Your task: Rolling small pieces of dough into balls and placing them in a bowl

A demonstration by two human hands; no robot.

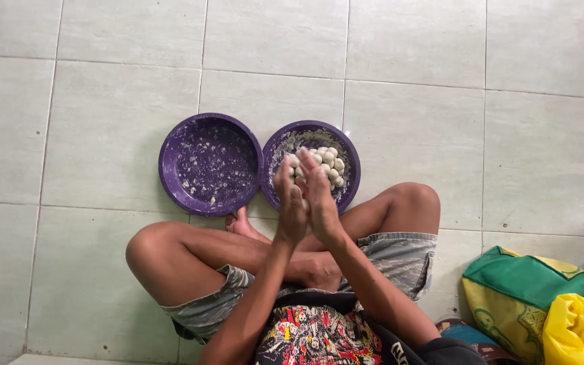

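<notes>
We see two purple bowls side by side on the tiled floor (407,135): the right bowl (350,157) holds a heap of white dough balls (327,162), the left bowl (209,163) only floury crumbs. Our left hand (290,203) and right hand (319,196) press palm to palm before the right bowl, fingers pointing away; we cannot tell what lies between them. A green and yellow bag (542,297) sits beside our right knee.

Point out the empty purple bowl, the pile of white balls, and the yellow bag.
empty purple bowl (170,165): head view, left rim.
white balls (326,161): head view, middle of the pile.
yellow bag (579,331): head view, its front.
</notes>
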